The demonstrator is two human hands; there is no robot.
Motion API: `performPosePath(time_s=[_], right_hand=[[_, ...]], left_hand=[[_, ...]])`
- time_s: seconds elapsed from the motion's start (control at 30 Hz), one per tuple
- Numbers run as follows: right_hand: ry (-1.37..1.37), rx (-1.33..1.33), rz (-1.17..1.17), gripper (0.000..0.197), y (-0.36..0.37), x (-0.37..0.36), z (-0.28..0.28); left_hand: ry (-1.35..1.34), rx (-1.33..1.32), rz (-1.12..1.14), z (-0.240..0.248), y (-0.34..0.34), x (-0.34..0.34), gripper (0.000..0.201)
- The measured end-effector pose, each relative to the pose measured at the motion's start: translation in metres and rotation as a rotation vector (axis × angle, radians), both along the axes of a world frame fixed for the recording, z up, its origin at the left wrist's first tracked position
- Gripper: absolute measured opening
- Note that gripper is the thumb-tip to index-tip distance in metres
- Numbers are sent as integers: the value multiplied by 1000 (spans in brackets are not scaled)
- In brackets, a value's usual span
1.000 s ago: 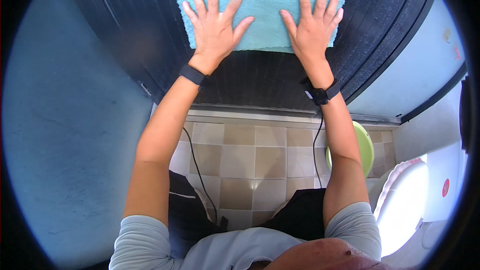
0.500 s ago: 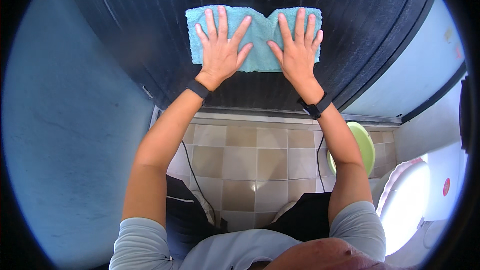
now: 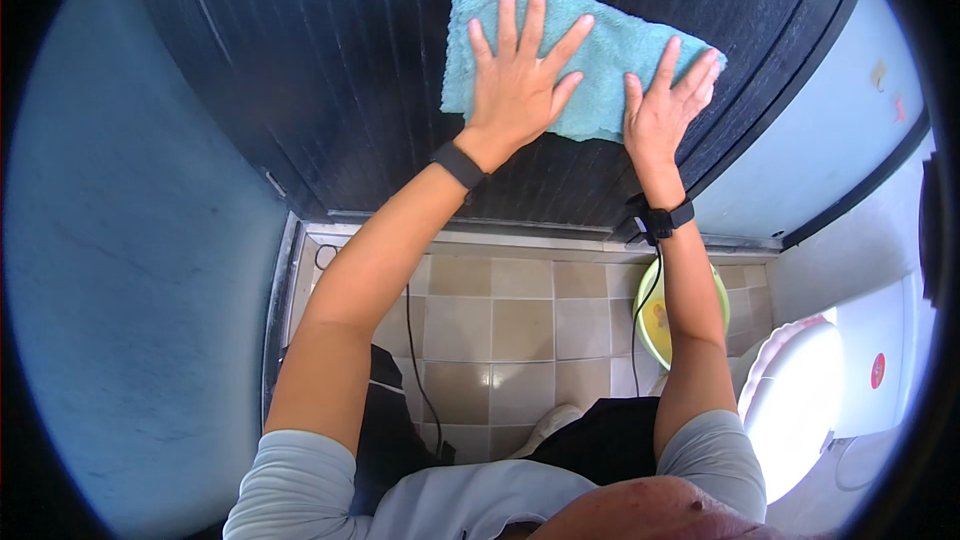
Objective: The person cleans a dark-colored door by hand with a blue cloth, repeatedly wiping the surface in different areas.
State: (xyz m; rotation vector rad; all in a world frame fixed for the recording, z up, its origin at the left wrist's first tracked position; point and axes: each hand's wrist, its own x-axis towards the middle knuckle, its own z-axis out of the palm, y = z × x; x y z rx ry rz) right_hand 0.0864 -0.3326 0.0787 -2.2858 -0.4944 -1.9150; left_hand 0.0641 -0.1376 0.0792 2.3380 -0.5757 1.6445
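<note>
Firstly, one cloth [image 3: 605,62], turquoise, plush, spread flat against a dark ribbed panel [image 3: 370,70]; upper centre of the frame, extending right, its right end lower than its left.

Left hand [image 3: 518,90]: palm down on the cloth's left half, fingers spread apart and straight, thumb angled right; nothing clamped.

Right hand [image 3: 662,112]: laid on the cloth's right end, fingers apart and slightly bent, thumb pointing up; no grip closed.

Wristbands, two, black: one on the left wrist [image 3: 460,165]; one on the right wrist [image 3: 670,221], bearing a small dark unit with a black cable [image 3: 636,335] trailing down.

Basin [image 3: 724,305], light green, right of lower centre, partly behind the right forearm; yellowish inside, contents unclear.

Floor [image 3: 522,330], beige and white tiles, lower centre.

Toilet [image 3: 800,405], white, lower right, brightly lit.

Wall surface [image 3: 130,240], blue, along the left side.
</note>
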Motion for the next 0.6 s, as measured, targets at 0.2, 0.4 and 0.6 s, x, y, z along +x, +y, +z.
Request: performPosePath(time_s=[0.2,0.4,0.6], right_hand=[[21,25,15,73,7,-4,3],[42,88,43,73,9,3,2],[-27,42,24,71,17,5,21]], left_hand=[[-54,-10,27,9,-8,1,60],[-64,15,10,11,-1,0,60],[-138,46,35,25,14,-3,59]])
